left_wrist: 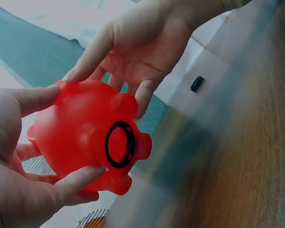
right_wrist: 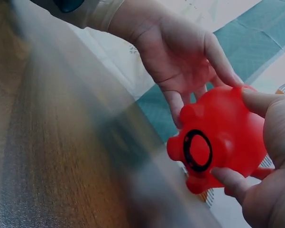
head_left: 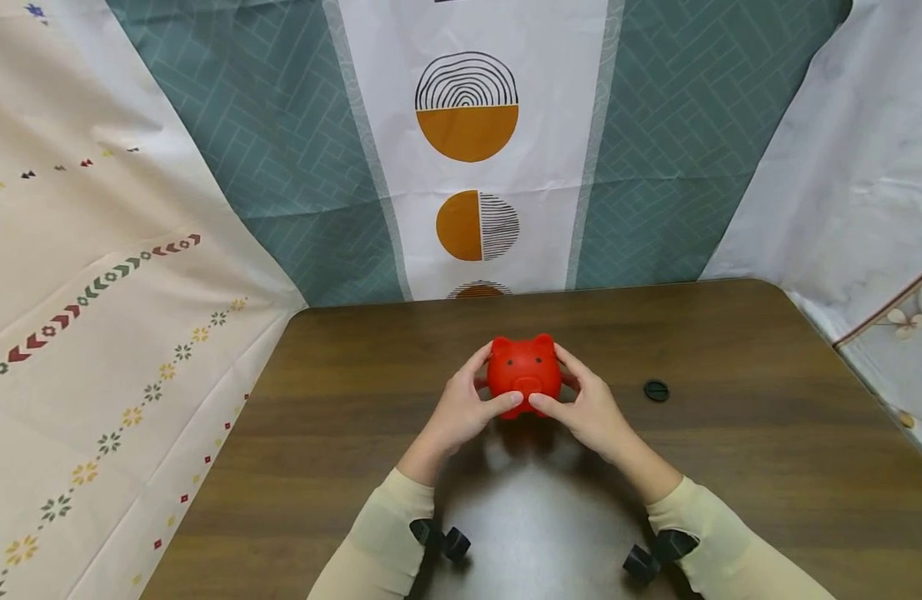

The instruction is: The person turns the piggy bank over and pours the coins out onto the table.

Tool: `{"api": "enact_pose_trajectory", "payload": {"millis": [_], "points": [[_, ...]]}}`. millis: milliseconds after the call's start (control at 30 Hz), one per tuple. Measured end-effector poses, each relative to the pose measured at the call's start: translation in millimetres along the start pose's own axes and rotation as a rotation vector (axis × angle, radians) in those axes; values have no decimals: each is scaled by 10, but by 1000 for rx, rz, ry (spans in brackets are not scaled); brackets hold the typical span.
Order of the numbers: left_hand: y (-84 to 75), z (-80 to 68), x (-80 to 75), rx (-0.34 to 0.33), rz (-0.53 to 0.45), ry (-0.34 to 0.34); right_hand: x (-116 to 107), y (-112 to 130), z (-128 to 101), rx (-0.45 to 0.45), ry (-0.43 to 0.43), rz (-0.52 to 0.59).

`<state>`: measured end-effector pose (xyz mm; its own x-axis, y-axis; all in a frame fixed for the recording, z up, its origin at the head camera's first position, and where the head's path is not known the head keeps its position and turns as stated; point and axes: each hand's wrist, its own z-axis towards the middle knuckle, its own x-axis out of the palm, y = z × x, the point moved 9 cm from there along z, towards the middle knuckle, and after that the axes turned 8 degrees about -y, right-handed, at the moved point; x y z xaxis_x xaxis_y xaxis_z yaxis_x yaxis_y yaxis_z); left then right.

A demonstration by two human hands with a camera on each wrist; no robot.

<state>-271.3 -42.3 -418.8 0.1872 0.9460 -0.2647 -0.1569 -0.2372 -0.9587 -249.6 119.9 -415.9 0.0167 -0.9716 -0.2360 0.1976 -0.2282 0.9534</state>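
Both hands hold a red piggy bank [head_left: 524, 360] between them, its snout and dot eyes towards the head camera. My left hand [head_left: 464, 406] grips one side, with the thumb on the front by the snout. The right hand [head_left: 593, 410] grips the other side the same way, its thumb close to the left one. Seen in the left wrist view, the underside has stubby feet and a black ring [left_wrist: 107, 145] round an opening. The piggy bank is raised above the table. To the right of the right hand lies a small round black plug [head_left: 656, 390] with a slot across it.
The brown wooden table [head_left: 341, 467] has a rounded far corner and a bright reflection in front of the hands. Patterned cloths [head_left: 296, 158] hang behind it and at both sides. Black straps with small devices [head_left: 455, 544] sit on both sleeved wrists.
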Motion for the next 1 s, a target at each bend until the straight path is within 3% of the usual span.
{"api": "enact_pose_trajectory", "payload": {"millis": [133,267,333,400,533,667,767,833,933,1000], "points": [[-13,-7,24,15,-21,8,-8,-92,18,-24,4,13],[-232,-27,16,189,-53,-2,-87,96,23,-196,-44,9],[-294,-32,12,223,-59,-7,-117,150,31,-221,-55,14],[-254,-22,19,173,-48,-3,-104,104,48,-161,-30,23],[-64,-11,50,0,-28,16,-39,-101,51,25,26,42],[-34,-7,58,-35,-23,21,-31,-132,53,36,21,36],[-114,-44,57,-26,-28,30,-30,-119,44,9,15,6],[-235,-74,56,29,-57,35,-55,-61,36,-61,-8,-28],[-475,-130,26,193,-122,22,-91,104,15,-231,-52,-54],[-517,-136,16,239,-140,4,-114,154,12,-276,-68,-44]]}}
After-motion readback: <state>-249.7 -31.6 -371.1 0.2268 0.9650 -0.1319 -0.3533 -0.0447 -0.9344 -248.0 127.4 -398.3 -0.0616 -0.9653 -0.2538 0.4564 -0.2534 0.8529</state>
